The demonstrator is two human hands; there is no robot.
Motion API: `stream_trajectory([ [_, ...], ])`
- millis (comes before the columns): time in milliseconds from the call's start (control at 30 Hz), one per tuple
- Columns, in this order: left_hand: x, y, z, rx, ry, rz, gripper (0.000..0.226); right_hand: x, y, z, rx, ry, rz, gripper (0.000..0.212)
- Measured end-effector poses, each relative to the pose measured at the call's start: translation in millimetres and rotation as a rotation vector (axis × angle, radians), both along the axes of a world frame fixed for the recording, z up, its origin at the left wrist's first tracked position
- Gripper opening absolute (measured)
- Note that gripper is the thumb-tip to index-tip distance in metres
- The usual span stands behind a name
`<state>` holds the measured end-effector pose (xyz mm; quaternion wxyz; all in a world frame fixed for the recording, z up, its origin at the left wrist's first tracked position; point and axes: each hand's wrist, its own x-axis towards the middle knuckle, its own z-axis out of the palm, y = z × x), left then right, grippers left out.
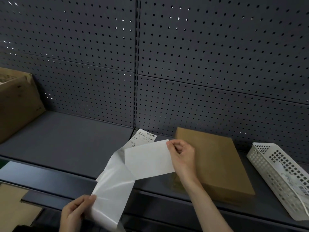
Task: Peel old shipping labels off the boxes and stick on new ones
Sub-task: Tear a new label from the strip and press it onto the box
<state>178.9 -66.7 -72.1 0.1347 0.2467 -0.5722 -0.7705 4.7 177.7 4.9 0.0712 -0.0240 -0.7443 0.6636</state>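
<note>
Glossy backing sheet (112,190), matt paper label (148,159) (brown cardboard box (222,164)).

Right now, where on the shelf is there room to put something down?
The widest bare patch of the shelf lies between the open cardboard box at the left and the printed label near the middle. The right side is crowded: the flat brown box and the white basket leave only a narrow strip between them.
</note>
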Motion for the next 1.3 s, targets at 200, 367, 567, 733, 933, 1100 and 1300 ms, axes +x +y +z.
stream_trajectory([
  [200, -3.5, -32.3, -108.5, -0.269, -0.120, -0.019, 0.032, -4.6, 20.4, 15.0, 0.046, 0.086, -0.122, 0.014],
  [367, 32.7, -43.2, -40.1, -0.427, -0.118, 0.112, 0.020, -10.6, 31.2, 18.6, 0.077, 0.074, -0.167, 0.012],
  [567, -13.9, -28.6, 8.9, -0.734, -0.046, 0.053, 0.018, -7.9, 32.9, 27.6, 0.098, 0.140, -0.172, 0.018],
  [733, -88.4, 39.1, 65.5, -0.511, 0.120, -0.269, 0.008, 2.4, 27.8, 44.9, 0.223, 0.395, -0.133, 0.015],
  [933, -147.8, 103.1, 105.0, 0.040, 0.069, -0.430, 0.030, 15.4, 18.9, 31.0, 0.762, 0.955, -0.069, 0.018],
  [1100, -159.7, 113.4, 101.6, 0.137, 0.075, -0.478, 0.040, 26.3, 22.1, 14.0, 1.086, 1.106, 0.058, 0.014],
  [1300, -162.1, 125.4, 91.6, 0.059, 0.058, -0.381, 0.012, 34.8, 27.4, -10.0, 1.170, 1.035, 0.150, 0.012],
])
